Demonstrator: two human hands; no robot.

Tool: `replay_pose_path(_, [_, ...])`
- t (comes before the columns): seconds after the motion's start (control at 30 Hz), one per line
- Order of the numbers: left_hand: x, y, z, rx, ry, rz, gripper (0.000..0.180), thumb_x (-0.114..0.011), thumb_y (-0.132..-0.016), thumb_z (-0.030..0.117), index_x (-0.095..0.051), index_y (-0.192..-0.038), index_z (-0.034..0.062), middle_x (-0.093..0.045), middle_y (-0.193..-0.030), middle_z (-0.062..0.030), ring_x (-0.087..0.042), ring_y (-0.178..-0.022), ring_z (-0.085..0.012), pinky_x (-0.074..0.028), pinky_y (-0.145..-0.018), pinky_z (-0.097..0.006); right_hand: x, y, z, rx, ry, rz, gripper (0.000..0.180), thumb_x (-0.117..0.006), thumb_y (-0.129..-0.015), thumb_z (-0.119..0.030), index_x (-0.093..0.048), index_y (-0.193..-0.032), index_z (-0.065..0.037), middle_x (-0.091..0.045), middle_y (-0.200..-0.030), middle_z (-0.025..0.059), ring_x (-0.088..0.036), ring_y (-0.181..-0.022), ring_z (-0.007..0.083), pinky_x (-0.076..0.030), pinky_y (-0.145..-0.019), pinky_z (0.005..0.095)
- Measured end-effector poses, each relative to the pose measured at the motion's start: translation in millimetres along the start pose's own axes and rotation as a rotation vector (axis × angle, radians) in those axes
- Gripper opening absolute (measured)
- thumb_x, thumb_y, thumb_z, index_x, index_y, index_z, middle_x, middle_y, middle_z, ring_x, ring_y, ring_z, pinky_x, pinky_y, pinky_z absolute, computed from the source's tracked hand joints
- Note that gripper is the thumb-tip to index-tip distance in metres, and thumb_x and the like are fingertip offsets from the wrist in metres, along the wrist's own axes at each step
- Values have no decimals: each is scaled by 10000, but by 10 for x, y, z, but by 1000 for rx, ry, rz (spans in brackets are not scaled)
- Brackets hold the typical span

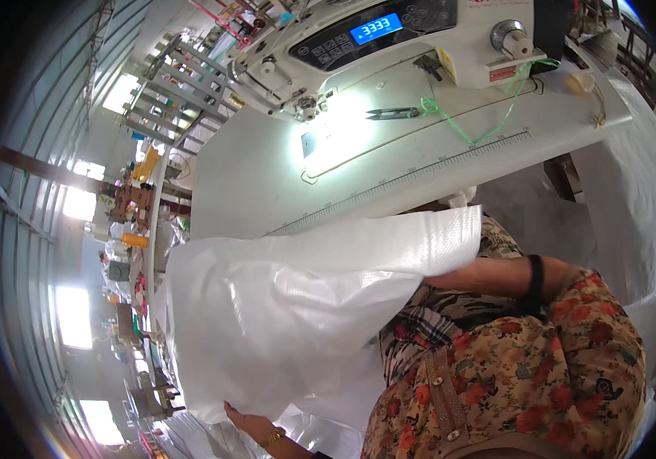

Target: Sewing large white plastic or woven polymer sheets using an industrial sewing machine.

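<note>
A white plastic sheet [290, 314] is stretching between the hands, seemingly to spread it. The left hand [250, 423] is curving, part-open, at its edge; the right hand [443, 277] is hiding partly underneath, so I cannot tell either grip.

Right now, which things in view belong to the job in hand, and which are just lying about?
Job in hand, apparently:
white plastic sheet, left hand at its lower edge
sewing machine, switched on

Just lying about, apparently:
thread snips
green cord
</note>
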State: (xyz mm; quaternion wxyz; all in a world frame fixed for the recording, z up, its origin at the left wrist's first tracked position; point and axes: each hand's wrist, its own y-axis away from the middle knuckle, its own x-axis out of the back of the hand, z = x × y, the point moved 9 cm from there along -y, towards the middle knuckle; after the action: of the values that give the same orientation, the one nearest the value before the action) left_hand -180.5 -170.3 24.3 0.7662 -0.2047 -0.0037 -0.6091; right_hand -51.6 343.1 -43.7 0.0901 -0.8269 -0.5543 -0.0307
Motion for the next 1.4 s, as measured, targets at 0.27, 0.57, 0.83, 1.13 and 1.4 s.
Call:
replay_pose_path(0.27, [-657, -72, -197, 140, 8, -23, 499, -298, -896, 24, -349, -1392, 8, -327, -1441, -170, -355, -1309, -246, -310, -1101, -386, 1057, 422, 461, -230, -1061, 204, 301, -495, -950, -233, -559, -1171, -39, -619, -1071, 79, -601, -988, 211, -490, -847, 341])
replay_pose_path(0.57, [-752, 154, 88, 528, 421, 153, 458, -346, -913, 18, -369, -1370, -19, -407, -1379, -150, -425, -1253, -247, -380, -1055, -373, 1196, 659, 206, -284, -48, 148, 368, -566, -868, -85, -485, -1205, 37, -593, -1027, 95, -533, -945, 144, -434, -842, 266])
replay_pose_path(0.83, [-412, -121, 61, 19, -32, -10, 433, -351, -955, 104, -378, -1368, -22, -422, -1381, -148, -454, -1230, -252, -390, -1046, -373, 1161, 401, -862, 517, 214, -49, 421, -631, -860, -301, -552, -1131, 11, -630, -1012, 95, -607, -938, 223, -469, -823, 338])
replay_pose_path(1.13, [-292, -758, 86, -16, 168, 47, 421, -324, -961, 89, -387, -1361, -27, -407, -1394, -159, -386, -1294, -247, -288, -1121, -382, 1748, -201, -646, 26, 597, 415, 302, -630, -871, -279, -625, -813, 17, -579, -555, 102, -578, -519, 297, -459, -530, 399])
replay_pose_path(1.4, [-496, -565, -80, -45, -62, 74, 481, -488, -925, 182, -403, -1355, -15, -416, -1361, -134, -425, -1251, -236, -348, -1061, -340, 1108, 159, -1644, 851, 1017, 558, 404, -690, -763, -121, -551, -1139, -71, -591, -1019, 99, -587, -845, 273, -475, -680, 397])
